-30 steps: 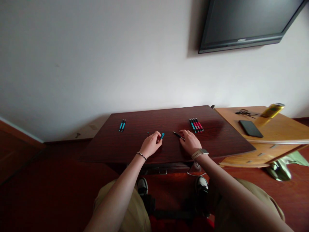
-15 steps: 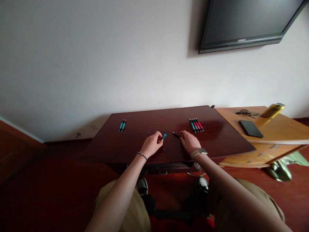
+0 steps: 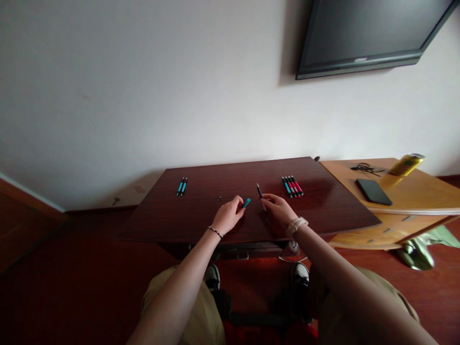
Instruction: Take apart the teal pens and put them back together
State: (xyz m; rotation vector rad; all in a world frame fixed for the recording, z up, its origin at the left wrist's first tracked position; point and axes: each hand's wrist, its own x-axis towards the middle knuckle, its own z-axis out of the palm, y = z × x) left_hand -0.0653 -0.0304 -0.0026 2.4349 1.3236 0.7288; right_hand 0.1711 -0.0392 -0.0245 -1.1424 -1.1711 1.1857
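Note:
My left hand (image 3: 227, 215) is closed on a teal pen barrel (image 3: 246, 202), whose end sticks out past the fingertips. My right hand (image 3: 279, 210) pinches a black pen part (image 3: 259, 190) with a thin pale length below it; its pointed end is up. The two pieces are apart. Left of my left hand a tiny dark teal piece (image 3: 220, 197) lies on the table, too small to name. Two teal pens (image 3: 181, 187) lie side by side at the left. Several teal, pale and pink pens (image 3: 292, 187) form a row at the right.
The dark wooden table (image 3: 230, 175) stands against the wall. Right of it, a light wooden cabinet (image 3: 427, 191) bears a dark flat device (image 3: 373, 191), a black cable (image 3: 366, 167) and a yellow can (image 3: 406, 165). A television (image 3: 362, 43) hangs above.
My right hand has lifted the black pen part and turned it more upright. My left hand has shifted slightly right with the teal barrel.

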